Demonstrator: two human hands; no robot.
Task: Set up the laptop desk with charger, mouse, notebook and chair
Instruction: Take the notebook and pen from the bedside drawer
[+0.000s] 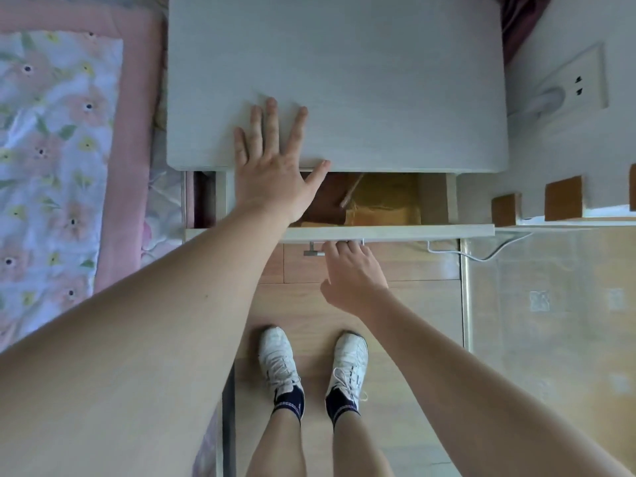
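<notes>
Left hand (272, 166) flat on the desk (378, 80) front edge, right hand (351, 270) curled on the drawer (389, 230) handle (315, 251); no charger, mouse or notebook visible; hard pull risks drawer tipping out, contents spilling on shoes (278, 363).

- Home bedroom, seen from above by a person standing at a small desk.
- Bed (62, 160) along the left edge: floral quilt with pink border, touching the side of the desk.
- Pale grey wood-grain tabletop (361, 70) with a drawer (389, 232) pulled open below it, brownish contents inside.
- Wall socket (573, 82) on the white wall at right, white plug in it; white cable (481, 251) trailing on the floor.
- Light wood-look floor (361, 304), tiled section to the right.
- White sneakers (280, 359) worn indoors.
</notes>
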